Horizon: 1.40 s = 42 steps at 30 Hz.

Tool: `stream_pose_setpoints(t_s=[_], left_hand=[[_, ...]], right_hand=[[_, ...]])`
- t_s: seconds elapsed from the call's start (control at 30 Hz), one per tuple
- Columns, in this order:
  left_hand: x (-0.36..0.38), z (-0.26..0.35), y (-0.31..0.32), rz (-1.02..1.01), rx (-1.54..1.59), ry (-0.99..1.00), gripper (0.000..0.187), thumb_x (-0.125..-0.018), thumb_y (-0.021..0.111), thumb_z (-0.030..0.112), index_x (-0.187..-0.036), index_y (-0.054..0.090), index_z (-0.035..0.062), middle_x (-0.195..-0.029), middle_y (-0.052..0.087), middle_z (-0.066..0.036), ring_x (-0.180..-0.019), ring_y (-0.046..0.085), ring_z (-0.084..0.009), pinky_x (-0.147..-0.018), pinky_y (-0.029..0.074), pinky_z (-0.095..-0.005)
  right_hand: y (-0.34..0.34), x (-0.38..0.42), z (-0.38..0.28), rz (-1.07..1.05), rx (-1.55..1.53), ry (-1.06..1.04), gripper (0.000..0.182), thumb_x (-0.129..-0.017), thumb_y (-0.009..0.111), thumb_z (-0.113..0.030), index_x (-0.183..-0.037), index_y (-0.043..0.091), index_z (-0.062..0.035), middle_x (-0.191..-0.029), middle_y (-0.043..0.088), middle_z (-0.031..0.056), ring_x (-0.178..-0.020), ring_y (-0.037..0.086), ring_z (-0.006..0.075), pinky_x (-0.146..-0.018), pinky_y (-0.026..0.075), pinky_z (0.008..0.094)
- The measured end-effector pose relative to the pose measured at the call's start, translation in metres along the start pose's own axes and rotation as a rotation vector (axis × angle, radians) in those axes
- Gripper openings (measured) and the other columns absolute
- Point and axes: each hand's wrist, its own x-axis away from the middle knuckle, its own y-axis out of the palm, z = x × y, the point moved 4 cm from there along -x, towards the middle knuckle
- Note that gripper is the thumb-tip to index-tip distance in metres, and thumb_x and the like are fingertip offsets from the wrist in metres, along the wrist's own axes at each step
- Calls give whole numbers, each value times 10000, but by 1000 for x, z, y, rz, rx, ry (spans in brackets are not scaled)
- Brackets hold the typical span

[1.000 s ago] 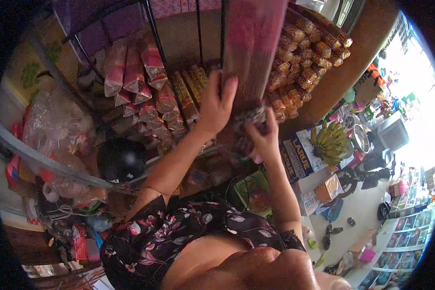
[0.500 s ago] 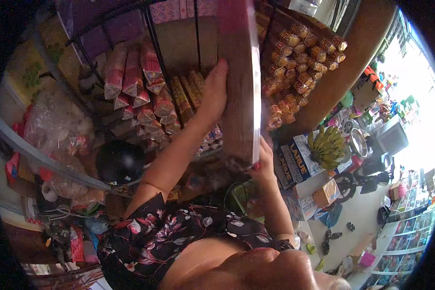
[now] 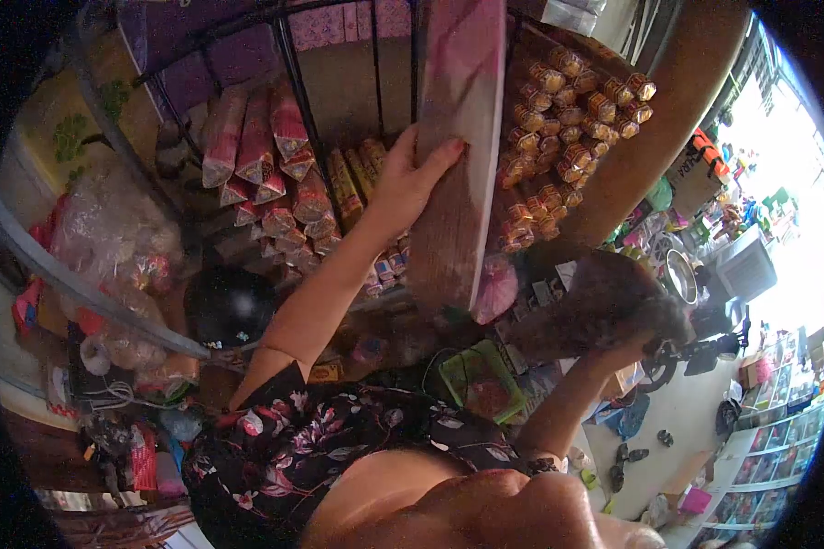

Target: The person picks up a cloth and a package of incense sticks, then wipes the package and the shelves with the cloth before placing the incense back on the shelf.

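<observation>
My left hand point(image 3: 417, 178) grips the left edge of a long, flat, board-like piece point(image 3: 458, 197), thumb on its brownish face and the other fingers mostly hidden behind. The piece stands upright in view, pink near its top, with a pale right edge. Farther right, my right hand point(image 3: 634, 349) is closed on a dark grey-brown, soft-looking thing point(image 3: 595, 306), blurred by motion. Behind the piece lie stacked orange-ended packs point(image 3: 572, 119) on the right and pink wrapped packs point(image 3: 256, 156) on the left.
Black metal bars point(image 3: 288, 73) cross in front of the stacks. A round black object point(image 3: 231, 304) and plastic bags point(image 3: 110, 238) are at left. A green basket point(image 3: 482, 380) sits below the piece. Shelves point(image 3: 769, 448) and sandals point(image 3: 620, 465) are at lower right.
My right hand has left the piece's lower end and moved right, with the blurred dark thing in it. My left thumb now lies across the face, and the piece is turned more towards the camera.
</observation>
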Motion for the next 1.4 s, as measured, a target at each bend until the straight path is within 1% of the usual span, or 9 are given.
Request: stream_pose_setpoints(t_s=[0.17,0.37,0.47,0.53,0.73,1.13,1.2,1.3,1.4], left_hand=[[-18,23,3,192,75,81,524,-892,612,341,-1233,420,-7,-1146,552,-126,-1002,559,-205,-858,452,-326],[-109,44,30,-104,367,-154,697,-889,529,466,-1407,282,71,-1266,505,-167,-1037,579,-273,-930,446,-335],[-120,68,52,-158,651,-186,420,-970,436,264,-1287,400,-9,-1255,458,-165,-1035,520,-309,-820,469,-442],[-242,56,107,-121,780,-164,409,-975,420,250,-1290,398,-10,-1257,459,-161,-1032,525,-304,-818,478,-436],[-256,47,80,49,1163,-69,382,-989,372,210,-1298,393,-15,-1265,462,-147,-1021,539,-292,-811,506,-418],[-254,55,68,98,1066,43,356,-982,361,142,-1303,389,-11,-1291,442,-163,-1095,509,-280,-864,513,-410],[-215,66,72,9,1125,114,338,-970,420,160,-1260,412,-14,-1191,467,-185,-1012,517,-282,-796,518,-405],[-209,36,74,-61,1301,-284,386,-953,482,211,-1242,409,-35,-1087,469,-183,-919,509,-273,-750,506,-405],[-210,29,82,-535,1529,-405,514,-917,557,301,-1254,393,-52,-1014,465,-172,-847,496,-252,-708,506,-394]], right_hand=[[-39,-17,26,-120,117,-32,399,-915,547,-251,-1197,486,24,-1134,566,137,-986,581,231,-843,506,373],[-42,-19,26,-263,191,-33,342,-914,532,-193,-1172,501,29,-1123,580,130,-976,586,218,-844,499,355],[-45,-17,13,-226,211,-52,275,-911,521,-129,-1139,522,25,-1070,605,119,-967,578,196,-859,475,334],[-48,-14,5,-213,251,-91,272,-910,517,-115,-1145,515,21,-1072,607,123,-977,577,199,-863,472,332],[-52,-9,13,-97,228,68,365,-873,572,-156,-1198,503,-3,-1092,588,100,-983,572,187,-829,481,317],[-36,1,38,-434,364,26,347,-874,534,10,-1219,495,11,-1121,580,84,-1030,526,170,-931,402,313],[-36,3,41,-416,300,78,331,-876,536,6,-1206,503,12,-1118,580,82,-1023,526,166,-924,405,307],[-35,4,39,-417,287,119,306,-882,534,2,-1187,510,15,-1113,580,81,-1015,526,163,-914,410,300],[-30,5,38,-452,352,102,292,-886,527,2,-1177,510,19,-1109,582,82,-1009,530,164,-906,415,298]])
